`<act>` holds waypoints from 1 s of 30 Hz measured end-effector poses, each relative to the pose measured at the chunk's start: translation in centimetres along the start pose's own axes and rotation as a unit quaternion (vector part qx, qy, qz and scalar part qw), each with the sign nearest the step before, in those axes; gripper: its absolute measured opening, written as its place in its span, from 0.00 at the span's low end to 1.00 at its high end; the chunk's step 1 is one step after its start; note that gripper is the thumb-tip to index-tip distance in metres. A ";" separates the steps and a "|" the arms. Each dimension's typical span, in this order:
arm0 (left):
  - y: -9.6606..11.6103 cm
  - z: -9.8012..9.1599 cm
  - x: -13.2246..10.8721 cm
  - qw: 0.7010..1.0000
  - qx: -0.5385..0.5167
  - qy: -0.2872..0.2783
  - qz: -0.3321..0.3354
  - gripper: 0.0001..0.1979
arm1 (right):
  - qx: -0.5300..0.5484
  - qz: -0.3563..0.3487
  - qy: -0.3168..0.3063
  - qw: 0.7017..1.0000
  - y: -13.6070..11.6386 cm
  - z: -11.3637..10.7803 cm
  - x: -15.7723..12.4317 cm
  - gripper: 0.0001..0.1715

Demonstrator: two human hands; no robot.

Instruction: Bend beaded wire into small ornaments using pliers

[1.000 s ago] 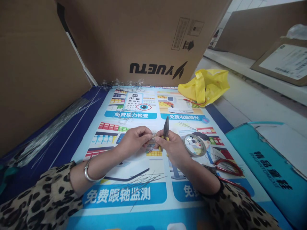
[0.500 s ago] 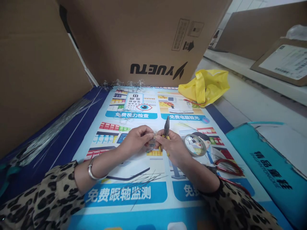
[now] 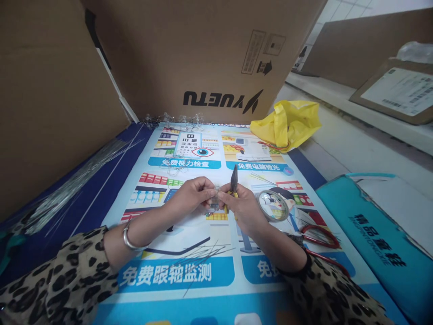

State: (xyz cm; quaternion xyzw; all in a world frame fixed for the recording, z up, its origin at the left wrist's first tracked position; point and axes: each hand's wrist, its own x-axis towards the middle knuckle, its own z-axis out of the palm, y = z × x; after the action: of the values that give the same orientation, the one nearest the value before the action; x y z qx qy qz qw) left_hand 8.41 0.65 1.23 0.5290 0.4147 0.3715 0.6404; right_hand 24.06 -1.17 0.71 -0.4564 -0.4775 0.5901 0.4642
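My left hand and my right hand meet over the printed blue mat. Between their fingertips they pinch a small clear beaded wire piece. My right hand also grips small pliers with yellow handles, whose dark jaws point up. Both hands are closed. A silver bangle circles my left wrist. Loose thin wires lie on the mat just in front of my forearms.
A roll of clear tape and red-handled scissors lie right of my right hand. A bundle of long wires lies at left. Finished clear pieces sit by a big cardboard box. A yellow bag and teal bag are at right.
The view shifted slightly. Both hands stay pinched together on the small piece with only tiny finger movements; the pliers remain upright.
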 end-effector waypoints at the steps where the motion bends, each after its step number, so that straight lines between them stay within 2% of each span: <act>1: 0.1 -0.1 0.0 1.000 -0.007 0.000 0.011 0.10 | -0.006 -0.004 -0.006 1.000 -0.1 -0.1 0.0 0.11; 4: 0.5 -0.9 0.1 0.998 -0.030 0.011 0.050 0.08 | -0.047 -0.033 -0.014 0.998 -0.4 -0.5 -0.1 0.11; 6: 0.9 -1.4 0.2 0.997 -0.052 0.020 0.060 0.07 | -0.131 -0.061 0.010 0.989 -0.4 -1.0 -0.1 0.11; 8: 1.1 -1.9 0.3 0.994 -0.090 0.024 0.050 0.06 | -0.269 -0.107 0.051 0.956 -0.3 -1.8 0.2 0.10; 10: 1.1 -2.1 0.3 0.990 -0.134 0.021 0.033 0.04 | -0.407 -0.194 0.075 0.889 0.1 -2.5 0.5 0.08; 13: 0.9 -2.3 0.3 0.983 -0.183 0.015 0.016 0.05 | -0.552 -0.332 0.079 0.761 0.7 -3.4 1.0 0.08; 17: 0.5 -2.3 0.4 0.976 -0.217 0.012 0.007 0.04 | -0.681 -0.377 0.080 0.622 0.6 -3.5 0.9 0.07; 20: 0.4 -2.3 0.5 0.973 -0.230 0.016 -0.002 0.04 | -0.729 -0.396 0.092 0.550 0.1 -3.3 0.5 0.10; 23: 0.4 -2.2 0.5 0.972 -0.233 0.020 -0.015 0.05 | -0.746 -0.408 0.093 0.518 -0.1 -3.2 0.2 0.12; 30: 0.5 -1.8 0.4 0.972 -0.230 0.029 -0.041 0.07 | -0.755 -0.415 0.078 0.502 0.0 -3.1 0.0 0.12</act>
State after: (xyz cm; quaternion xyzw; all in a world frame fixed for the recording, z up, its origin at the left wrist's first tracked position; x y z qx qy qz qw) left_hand 6.90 1.75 1.46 0.3392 0.3582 0.4455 0.7471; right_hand 27.05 -0.73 0.29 -0.4277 -0.8382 -0.2926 0.1702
